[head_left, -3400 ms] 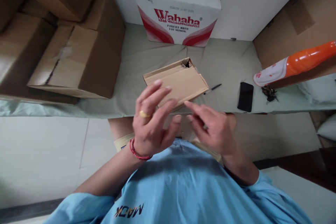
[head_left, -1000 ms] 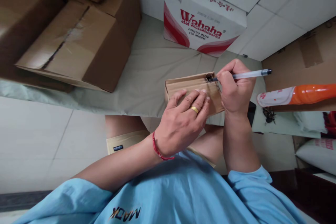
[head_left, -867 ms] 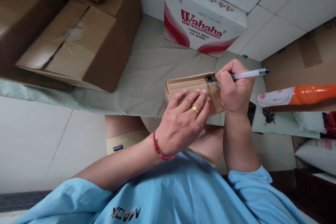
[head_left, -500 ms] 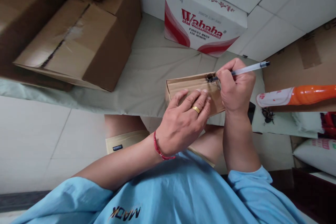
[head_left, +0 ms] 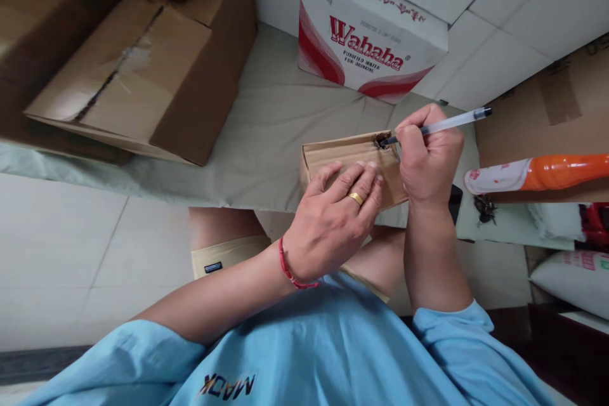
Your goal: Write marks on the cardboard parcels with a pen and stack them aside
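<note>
A small brown cardboard box (head_left: 323, 155) sits at the front edge of the cloth-covered surface. My left hand (head_left: 340, 209), with a gold ring, lies flat across its top, fingers stretched out and slightly apart. My right hand (head_left: 431, 155) is closed around a pen (head_left: 451, 121) with a clear barrel and dark end. The pen slants down to the left, its tip at a dark, scribbled or torn-looking patch (head_left: 381, 140) near the box's far right corner. I cannot tell whether that patch is ink or a hole.
Large cardboard boxes (head_left: 118, 76) are stacked at the left. A white and red Wahaha carton (head_left: 366, 38) stands behind. On the right are an orange and white bottle-shaped object (head_left: 547, 172), a dark tangled clump (head_left: 485, 208) and another cardboard box (head_left: 537, 101).
The pen has tilted slightly, its rear end a little higher in view, with the tip still at the dark patch. My left hand and the box have stayed put.
</note>
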`<move>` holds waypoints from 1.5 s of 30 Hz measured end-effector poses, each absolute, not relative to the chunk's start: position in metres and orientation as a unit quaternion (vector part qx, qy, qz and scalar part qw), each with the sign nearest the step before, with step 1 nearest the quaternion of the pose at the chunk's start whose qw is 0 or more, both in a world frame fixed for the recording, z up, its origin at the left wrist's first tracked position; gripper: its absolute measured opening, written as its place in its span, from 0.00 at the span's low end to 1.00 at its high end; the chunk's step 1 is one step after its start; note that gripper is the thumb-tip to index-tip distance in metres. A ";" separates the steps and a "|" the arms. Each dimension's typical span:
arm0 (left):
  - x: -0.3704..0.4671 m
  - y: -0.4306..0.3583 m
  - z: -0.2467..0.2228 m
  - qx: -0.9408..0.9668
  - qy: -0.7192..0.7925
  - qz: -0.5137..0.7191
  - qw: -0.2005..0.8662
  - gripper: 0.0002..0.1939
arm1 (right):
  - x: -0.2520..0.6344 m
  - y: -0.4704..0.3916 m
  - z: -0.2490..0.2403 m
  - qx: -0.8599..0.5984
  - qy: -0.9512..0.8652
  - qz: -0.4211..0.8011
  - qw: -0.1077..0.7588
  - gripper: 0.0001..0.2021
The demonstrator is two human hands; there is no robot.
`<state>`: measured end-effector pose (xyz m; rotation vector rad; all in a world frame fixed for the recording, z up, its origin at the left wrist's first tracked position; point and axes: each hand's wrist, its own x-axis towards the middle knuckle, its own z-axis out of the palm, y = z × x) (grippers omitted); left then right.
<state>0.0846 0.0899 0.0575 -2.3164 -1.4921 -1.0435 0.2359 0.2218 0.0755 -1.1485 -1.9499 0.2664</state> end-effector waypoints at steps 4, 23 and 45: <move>0.084 0.090 0.057 -0.782 -0.503 -0.355 0.097 0.15 | 0.234 0.221 0.078 -0.452 -0.779 0.102 0.423 0.16; 0.084 0.090 0.056 -0.782 -0.502 -0.356 0.096 0.15 | 0.233 0.221 0.078 -0.458 -0.779 0.124 0.410 0.11; 0.084 0.089 0.056 -0.785 -0.504 -0.350 0.083 0.16 | 0.232 0.219 0.078 -0.469 -0.776 0.089 0.413 0.11</move>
